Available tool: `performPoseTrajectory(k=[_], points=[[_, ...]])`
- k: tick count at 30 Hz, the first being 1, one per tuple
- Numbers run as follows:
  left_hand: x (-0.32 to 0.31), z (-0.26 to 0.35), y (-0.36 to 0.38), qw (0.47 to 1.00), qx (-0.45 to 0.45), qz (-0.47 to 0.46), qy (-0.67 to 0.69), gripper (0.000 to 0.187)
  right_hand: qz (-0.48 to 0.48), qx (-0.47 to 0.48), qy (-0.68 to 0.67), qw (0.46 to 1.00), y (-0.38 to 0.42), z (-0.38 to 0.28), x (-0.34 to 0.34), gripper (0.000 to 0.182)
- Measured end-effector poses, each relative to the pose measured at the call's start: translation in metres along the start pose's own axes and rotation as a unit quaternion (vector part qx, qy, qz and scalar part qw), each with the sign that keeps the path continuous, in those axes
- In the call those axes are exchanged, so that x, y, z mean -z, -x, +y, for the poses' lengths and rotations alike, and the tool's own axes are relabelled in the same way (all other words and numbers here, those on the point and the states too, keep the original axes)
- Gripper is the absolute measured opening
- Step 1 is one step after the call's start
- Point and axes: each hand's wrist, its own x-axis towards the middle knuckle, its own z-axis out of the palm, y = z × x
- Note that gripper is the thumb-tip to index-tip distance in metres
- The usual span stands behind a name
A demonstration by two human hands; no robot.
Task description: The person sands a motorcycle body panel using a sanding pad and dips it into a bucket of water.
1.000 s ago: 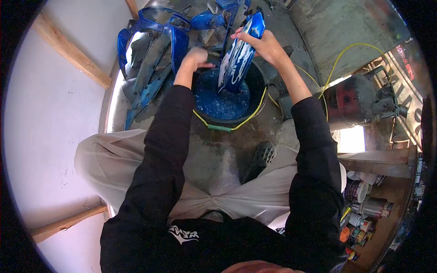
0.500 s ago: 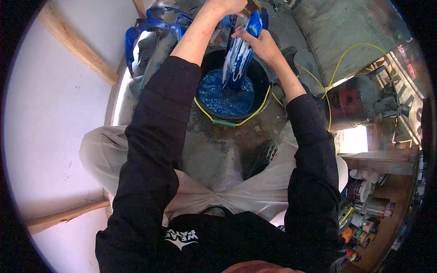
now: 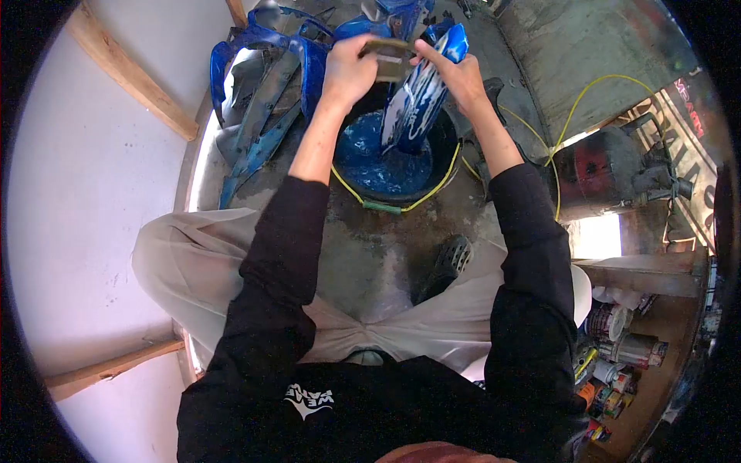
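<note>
My left hand (image 3: 349,73) is closed on a folded brown sheet that looks like sandpaper (image 3: 391,63), slightly blurred, just left of a blue plastic panel (image 3: 421,100). White suds streak the panel's face. My right hand (image 3: 463,81) grips the panel near its top end, thumb across the front and the other fingers behind. Tilted, the panel dips its lower end into a black bucket (image 3: 448,166) of bluish, foamy water (image 3: 374,174). The bucket has a yellow wire handle with a green grip (image 3: 382,207) resting toward me.
More blue plastic body parts (image 3: 309,69) lie on the floor at the back left. A yellow hose (image 3: 575,104) runs past a dark red tank (image 3: 590,174) on the right. Cans (image 3: 637,349) fill a shelf at the lower right. A white wall (image 3: 93,201) stands left.
My left hand with the sandpaper has come down and left from the panel's top, uncovering blue parts behind. The panel's top end has leaned right along with my right hand.
</note>
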Motion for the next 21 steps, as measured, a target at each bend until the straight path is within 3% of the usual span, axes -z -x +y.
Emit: performPoseTrajectory(k=[4, 6, 9, 12, 17, 21], points=[[0.000, -0.058, 0.058, 0.994, 0.026, 0.106, -0.026, 0.027, 0.050, -0.033, -0.100, 0.993, 0.012, -0.002, -0.004, 0.027], [0.001, -0.067, 0.093, 0.992, -0.001, 0.100, -0.070, 0.025, 0.083, 0.012, -0.111, 0.990, 0.019, -0.001, -0.004, 0.025], [-0.009, -0.102, 0.133, 0.984, 0.032, 0.104, -0.138, 0.025, 0.098, 0.053, -0.166, 0.980, 0.010, 0.011, 0.010, 0.024], [-0.011, -0.094, 0.137, 0.986, -0.037, 0.123, -0.110, 0.026, 0.118, 0.051, -0.215, 0.968, -0.002, -0.006, 0.040, 0.027], [-0.006, -0.088, 0.137, 0.971, 0.025, 0.227, -0.067, 0.024, 0.152, 0.084, -0.285, 0.943, -0.011, -0.036, 0.088, 0.026], [-0.009, -0.095, 0.137, 0.975, 0.001, 0.210, -0.073, 0.024, 0.183, 0.099, -0.327, 0.922, -0.007, -0.042, 0.114, 0.023]])
